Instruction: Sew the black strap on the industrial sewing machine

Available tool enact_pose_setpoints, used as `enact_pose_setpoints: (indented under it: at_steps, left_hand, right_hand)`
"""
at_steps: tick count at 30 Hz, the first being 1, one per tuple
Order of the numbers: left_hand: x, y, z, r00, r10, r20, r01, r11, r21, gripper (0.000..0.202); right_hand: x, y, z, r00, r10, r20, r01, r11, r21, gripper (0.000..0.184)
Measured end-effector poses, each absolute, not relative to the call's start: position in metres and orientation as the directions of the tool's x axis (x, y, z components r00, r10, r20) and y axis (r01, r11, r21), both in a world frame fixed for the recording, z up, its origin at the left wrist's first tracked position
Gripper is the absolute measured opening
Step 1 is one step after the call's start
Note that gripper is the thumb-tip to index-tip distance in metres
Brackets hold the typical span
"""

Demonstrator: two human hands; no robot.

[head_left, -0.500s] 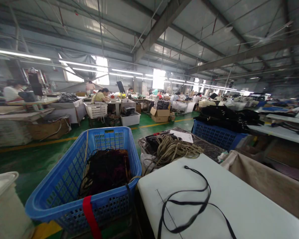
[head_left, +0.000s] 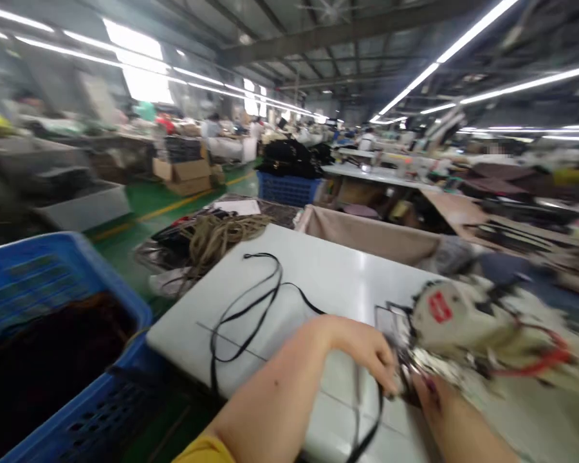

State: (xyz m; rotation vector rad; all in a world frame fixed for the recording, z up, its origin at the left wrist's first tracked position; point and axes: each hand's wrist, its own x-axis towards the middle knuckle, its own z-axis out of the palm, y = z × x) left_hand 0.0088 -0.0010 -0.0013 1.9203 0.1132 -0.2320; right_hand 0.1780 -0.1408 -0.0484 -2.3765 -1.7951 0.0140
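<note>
Curled left hand (head_left: pixel 361 347) and right hand (head_left: pixel 431 392) meet at the foot of a cream enamel sewing machine (head_left: pixel 463 315), their grip blurred and hidden. A thin black fabric strap (head_left: pixel 271 292) loops across the smooth white bench (head_left: pixel 328 276).

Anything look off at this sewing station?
Mainly the black strap: it lies in loose loops on the white table, with one run going over the near edge, so it looks unsecured. The beige cord beyond sits in a tangled heap. The sewing machine shows no clear damage, though it's blurred.
</note>
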Motion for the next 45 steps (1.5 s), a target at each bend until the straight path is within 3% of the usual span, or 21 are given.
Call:
enact_pose_setpoints:
  at_steps: [2,4,11,16,21,26,29,32,35,37,40,45]
  left_hand:
    - [0.005,0.002,-0.003,0.979,0.038,-0.199,0.198,-0.396,0.897,0.02]
    - [-0.002,0.006,-0.006,0.981,0.04,-0.188,0.188,-0.405,0.895,0.024]
    - [-0.013,0.005,-0.011,0.976,0.03,-0.216,0.214,-0.313,0.925,0.036]
    - [-0.015,0.007,-0.007,0.976,0.045,-0.212,0.215,-0.295,0.931,0.039]
    - [-0.016,0.008,-0.001,0.976,0.078,-0.201,0.216,-0.299,0.929,0.035]
    - [-0.016,0.007,0.001,0.975,0.131,-0.177,0.21,-0.313,0.926,0.035]
    - [-0.015,0.007,0.001,0.973,0.186,-0.139,0.189,-0.285,0.94,0.036]
    - [-0.011,0.004,-0.001,0.965,0.237,-0.111,0.167,-0.231,0.958,0.034]
    - [-0.004,0.001,-0.007,0.957,0.266,-0.113,0.172,-0.211,0.962,0.032]
    - [0.0,-0.001,-0.012,0.953,0.276,-0.122,0.183,-0.207,0.961,0.032]
    - [0.005,-0.003,-0.018,0.949,0.288,-0.127,0.192,-0.21,0.959,0.033]
    - [0.011,-0.011,-0.014,0.961,0.266,-0.08,0.132,-0.182,0.974,0.03]
  right_hand:
    - [0.184,-0.168,-0.045,0.411,0.912,-0.001,0.907,-0.409,-0.098,0.021]
    - [0.18,-0.179,-0.041,0.402,0.912,-0.083,0.901,-0.41,-0.142,0.027]
    - [0.159,-0.176,-0.03,0.446,0.892,-0.068,0.885,-0.451,-0.117,0.029]
    - [0.161,-0.177,-0.03,0.327,0.944,-0.038,0.936,-0.329,-0.127,0.019]
    - [0.17,-0.187,-0.022,0.219,0.976,0.007,0.943,-0.21,-0.258,0.023]
    - [0.18,-0.21,-0.011,-0.052,0.997,-0.06,0.874,0.017,-0.486,0.023]
    - [0.2,-0.226,-0.017,0.033,0.999,0.024,0.854,-0.016,-0.521,0.025]
    - [0.228,-0.239,-0.033,0.215,0.954,0.207,0.901,-0.112,-0.42,0.026]
    - [0.24,-0.244,-0.045,0.263,0.871,0.415,0.959,-0.187,-0.214,0.023]
    - [0.232,-0.243,-0.046,0.193,0.831,0.522,0.981,-0.153,-0.12,0.023]
    - [0.2,-0.237,-0.039,0.013,0.778,0.629,0.998,0.033,-0.061,0.029]
    - [0.153,-0.211,-0.031,-0.352,0.68,0.643,0.923,0.367,0.118,0.037]
